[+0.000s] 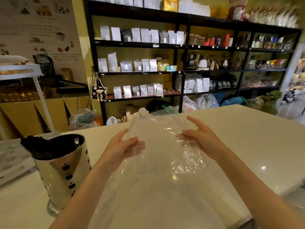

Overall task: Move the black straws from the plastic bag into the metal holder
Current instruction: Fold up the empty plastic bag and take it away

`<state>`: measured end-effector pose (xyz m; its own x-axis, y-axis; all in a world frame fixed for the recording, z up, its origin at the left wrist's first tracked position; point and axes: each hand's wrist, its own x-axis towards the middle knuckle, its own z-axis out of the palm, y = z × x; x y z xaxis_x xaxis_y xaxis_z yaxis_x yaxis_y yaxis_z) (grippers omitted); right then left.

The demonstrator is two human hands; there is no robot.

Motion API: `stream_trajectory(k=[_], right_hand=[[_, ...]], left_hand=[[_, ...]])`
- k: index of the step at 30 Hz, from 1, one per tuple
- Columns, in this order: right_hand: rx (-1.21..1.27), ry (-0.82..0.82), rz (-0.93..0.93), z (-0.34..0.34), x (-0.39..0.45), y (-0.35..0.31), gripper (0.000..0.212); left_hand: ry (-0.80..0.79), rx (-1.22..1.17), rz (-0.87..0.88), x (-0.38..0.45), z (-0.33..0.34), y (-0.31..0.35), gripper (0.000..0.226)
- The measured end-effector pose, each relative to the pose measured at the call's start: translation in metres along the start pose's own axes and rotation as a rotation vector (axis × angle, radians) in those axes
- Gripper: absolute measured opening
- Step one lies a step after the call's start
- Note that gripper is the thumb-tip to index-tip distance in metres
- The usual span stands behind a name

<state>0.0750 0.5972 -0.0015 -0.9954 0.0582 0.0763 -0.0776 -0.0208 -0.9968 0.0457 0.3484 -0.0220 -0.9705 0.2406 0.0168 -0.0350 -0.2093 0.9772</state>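
A clear plastic bag (158, 146) is held up over the middle of the white counter, with no straws visible inside it. My left hand (123, 147) grips its left side and my right hand (200, 138) pinches its right side, index finger stretched out. At the left stands the shiny metal holder (64, 171) with dark cut-out holes. A bundle of black straws (44, 146) leans inside it, tips pointing up and to the left.
The white counter (239, 146) stretches to the right and back. A white patterned tray (11, 161) lies at the far left behind the holder. Beyond the counter stand black shelves (181, 45) of bags and kettles, with sacks on the floor.
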Motion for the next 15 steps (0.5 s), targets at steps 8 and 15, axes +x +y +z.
stream_trajectory(k=[8, 15], right_hand=[[-0.22, -0.113, -0.053, -0.01, -0.003, 0.004, 0.03], [-0.57, -0.082, -0.103, -0.014, -0.002, 0.006, 0.027]], left_hand=[[-0.062, 0.178, 0.065, 0.003, -0.009, 0.002, 0.043], [-0.059, 0.634, 0.098, 0.002, -0.011, 0.006, 0.038]])
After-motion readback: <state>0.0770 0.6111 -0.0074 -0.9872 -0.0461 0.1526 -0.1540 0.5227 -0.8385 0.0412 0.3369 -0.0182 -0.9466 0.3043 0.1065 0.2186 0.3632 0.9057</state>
